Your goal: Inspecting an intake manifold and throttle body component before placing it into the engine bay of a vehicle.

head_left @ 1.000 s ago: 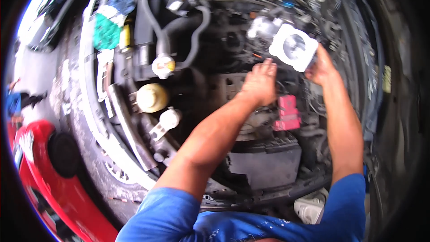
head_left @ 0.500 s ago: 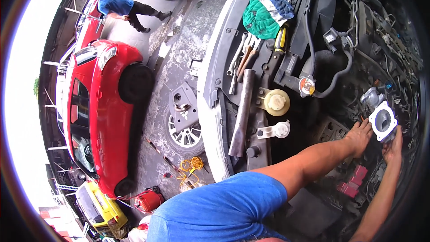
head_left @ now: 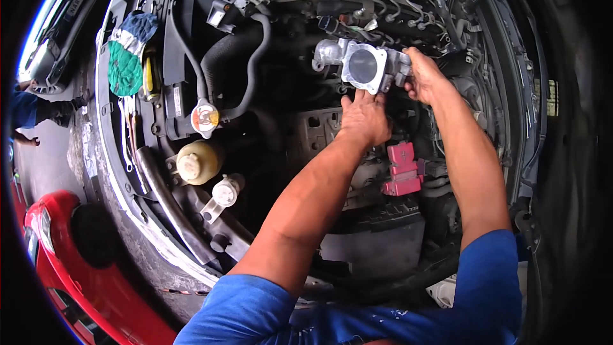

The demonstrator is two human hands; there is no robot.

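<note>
A silver metal throttle body point(head_left: 383, 80) with a square flange and a wide round bore is held up over the engine bay, its bore facing me. My right hand point(head_left: 424, 76) is closed round its right side, thumb on top. Below the flange, my left hand point(head_left: 366, 118) has its fingers against the lower edge, their tips partly hidden by the part; its thumb stands a little apart to the left. A rounded silver housing point(head_left: 327, 53) adjoins the throttle body on the left. Behind it are a dark connector point(head_left: 329, 24) and wiring.
Near my arms are a red plastic cover point(head_left: 402, 169), a cream reservoir point(head_left: 198, 163) and a radiator cap point(head_left: 205, 117). Along the left lie a green cloth point(head_left: 124, 67), a yellow-handled screwdriver point(head_left: 151, 76), wrenches point(head_left: 126, 134) and a metal tube point(head_left: 169, 201). A person point(head_left: 38, 112) stands beyond.
My view has swung right toward the engine bay, so the red car and floor slide left. My right hand still holds the throttle body; my left fingers have come up to its lower edge.
</note>
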